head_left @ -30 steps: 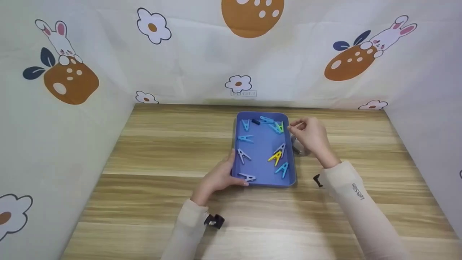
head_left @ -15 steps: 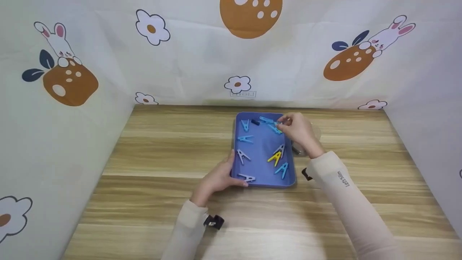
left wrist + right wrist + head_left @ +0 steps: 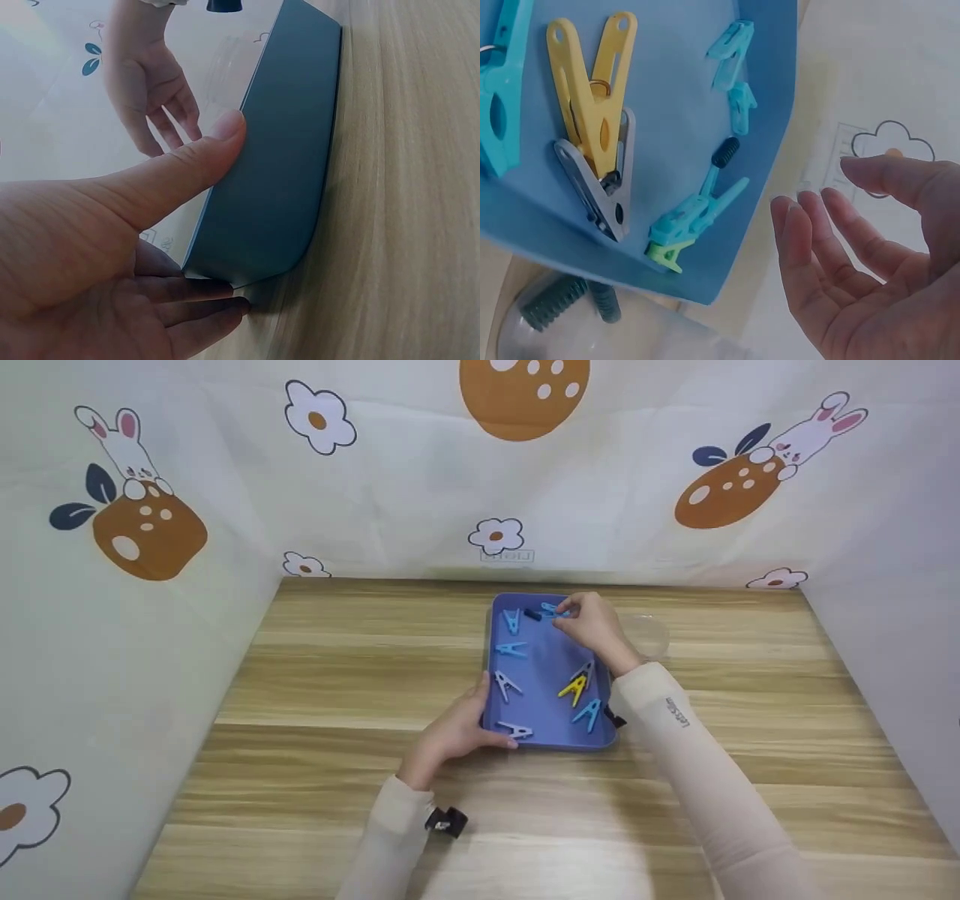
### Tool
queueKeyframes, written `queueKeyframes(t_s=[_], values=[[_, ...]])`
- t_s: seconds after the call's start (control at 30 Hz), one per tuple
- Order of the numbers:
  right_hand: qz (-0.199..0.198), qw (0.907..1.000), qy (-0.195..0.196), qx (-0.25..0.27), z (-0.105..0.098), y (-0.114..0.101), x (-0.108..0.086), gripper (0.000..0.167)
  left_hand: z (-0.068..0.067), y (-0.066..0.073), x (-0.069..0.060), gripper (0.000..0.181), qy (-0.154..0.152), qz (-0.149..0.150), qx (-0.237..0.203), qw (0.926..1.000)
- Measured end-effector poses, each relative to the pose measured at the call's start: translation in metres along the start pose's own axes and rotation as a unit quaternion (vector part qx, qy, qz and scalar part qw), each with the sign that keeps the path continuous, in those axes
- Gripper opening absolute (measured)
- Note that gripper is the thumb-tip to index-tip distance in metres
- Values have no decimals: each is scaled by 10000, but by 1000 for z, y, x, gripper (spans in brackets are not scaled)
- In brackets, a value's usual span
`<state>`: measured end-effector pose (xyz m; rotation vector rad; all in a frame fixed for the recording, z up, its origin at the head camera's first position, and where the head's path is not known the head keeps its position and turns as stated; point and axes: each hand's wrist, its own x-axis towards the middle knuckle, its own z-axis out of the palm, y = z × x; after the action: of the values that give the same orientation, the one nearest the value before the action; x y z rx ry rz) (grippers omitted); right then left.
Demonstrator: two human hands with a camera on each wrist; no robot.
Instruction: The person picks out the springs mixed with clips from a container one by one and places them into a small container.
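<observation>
A blue tray [image 3: 544, 675] lies on the table with several clothespins in it, among them a yellow one [image 3: 574, 688], a light-blue one [image 3: 588, 714] and a grey one [image 3: 592, 187]. My left hand [image 3: 457, 727] grips its near-left corner, thumb on the near wall and fingers along the left side. Above the far-right part of the tray hovers my right hand [image 3: 592, 622]. Its thumb and fingertips are apart in the right wrist view, with nothing visible between them. Close by are light-blue clothespins, a green clothespin [image 3: 669, 255] and a small black coil [image 3: 725, 152].
Right of the tray stands a clear round container [image 3: 646, 636], partly behind my right arm. Dark coils [image 3: 555, 301] show in it in the right wrist view. Wood-grain table [image 3: 352, 660] surrounds the tray. A patterned cloth [image 3: 405, 472] rises behind and at both sides.
My right hand has moved left from beside the tray to above its far-right part, and its fingertips have come apart. My left hand and the tray stay in place.
</observation>
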<state>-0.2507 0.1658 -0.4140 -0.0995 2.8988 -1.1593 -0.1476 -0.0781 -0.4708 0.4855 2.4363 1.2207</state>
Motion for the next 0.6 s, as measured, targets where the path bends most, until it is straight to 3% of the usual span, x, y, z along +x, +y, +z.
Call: queueKeyframes(t_s=[0.33, 0.6], values=[[217, 9996, -156, 11, 13, 3, 12, 26, -1, 1, 0, 125, -21, -6, -17, 10000], [259, 9989, -122, -383, 21, 2, 21, 25, 1, 2, -1, 126, 37, -46, -55, 10000]])
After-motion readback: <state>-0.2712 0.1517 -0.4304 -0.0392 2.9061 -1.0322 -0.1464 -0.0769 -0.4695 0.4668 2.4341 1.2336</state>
